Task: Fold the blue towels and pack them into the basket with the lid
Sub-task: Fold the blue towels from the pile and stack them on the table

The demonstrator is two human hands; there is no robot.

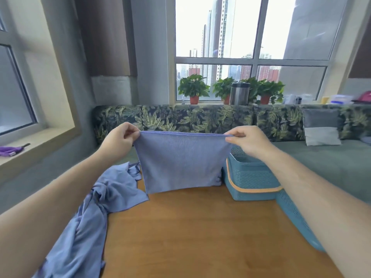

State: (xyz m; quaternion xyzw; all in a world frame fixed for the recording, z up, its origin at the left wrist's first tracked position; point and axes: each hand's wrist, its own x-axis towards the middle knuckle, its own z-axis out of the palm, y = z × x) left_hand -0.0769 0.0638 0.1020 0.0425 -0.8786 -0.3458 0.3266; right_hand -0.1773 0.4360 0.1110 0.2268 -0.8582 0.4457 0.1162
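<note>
Blue towel (180, 163), soft and light I judged, hung limp from top corners pinched by left hand (118, 139) at nine o'clock, right hand (249, 140) at three.

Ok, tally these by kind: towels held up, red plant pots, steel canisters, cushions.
towel held up: 1
red pots: 3
steel canister: 1
cushion: 1
Total: 6
</note>
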